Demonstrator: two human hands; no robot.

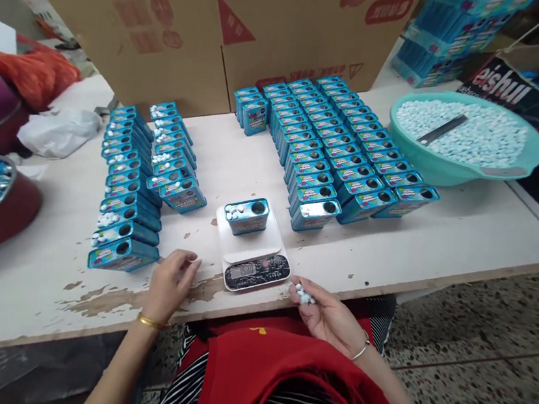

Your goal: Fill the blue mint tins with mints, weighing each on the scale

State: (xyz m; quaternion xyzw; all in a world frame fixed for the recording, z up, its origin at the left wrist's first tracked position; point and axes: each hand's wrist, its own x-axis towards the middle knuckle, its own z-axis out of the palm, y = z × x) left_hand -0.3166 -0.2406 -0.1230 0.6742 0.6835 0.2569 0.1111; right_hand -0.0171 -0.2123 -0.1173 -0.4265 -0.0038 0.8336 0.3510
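Observation:
In my right hand [329, 314], palm up at the table's front edge, several small pale candies [304, 294] lie cupped in the curled fingers. My left hand [172, 282] rests on the table left of the scale, thumb and fingers apart, holding nothing. Between the hands stands a white kitchen scale [244, 251] with a black panel and a lit display. On its platform sits a blue tin [248, 218] with a round dark opening and a few candies on its top. Another blue tin [123, 255] stands just beyond my left hand.
Rows of blue tins [334, 151] stand at centre right. More tins [176, 158] with candies on top fill the left. A turquoise basin [454, 172] holds candies and a metal ruler [443, 129]. A cardboard box [183, 27] stands behind; a red bowl [23, 204] is at far left.

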